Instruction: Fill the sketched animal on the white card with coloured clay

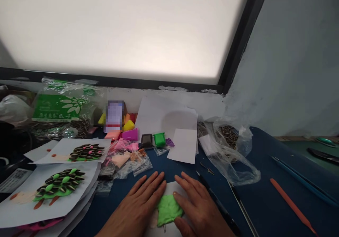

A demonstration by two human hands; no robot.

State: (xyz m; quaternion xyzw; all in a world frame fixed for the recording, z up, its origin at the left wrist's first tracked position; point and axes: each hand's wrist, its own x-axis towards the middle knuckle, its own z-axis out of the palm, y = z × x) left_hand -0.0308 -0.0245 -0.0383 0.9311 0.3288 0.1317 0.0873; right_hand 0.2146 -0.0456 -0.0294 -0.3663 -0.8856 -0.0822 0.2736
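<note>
A flattened piece of bright green modelling clay (pixel 169 209) lies on a small white card (pixel 172 187) at the bottom middle. My left hand (pixel 140 203) rests flat along the card's left side, fingers stretched out, its edge against the clay. On the other side, my right hand (pixel 199 206) is spread open, with index finger and thumb at the clay's right edge. A pale beige patch (pixel 154 218) shows beside the clay, partly covered by my left hand. A few dark pen lines show below the clay.
Finished seed-and-clay hedgehog pictures (pixel 59 186) are stacked at left. Behind are clay packets (pixel 159 139), blank paper (pixel 182 145) and a green seed bag (pixel 59 104). A plastic bag of seeds (pixel 229 136), a dark pen (pixel 212 191), an orange tool (pixel 290 203) and blue tweezers (pixel 302 178) lie right.
</note>
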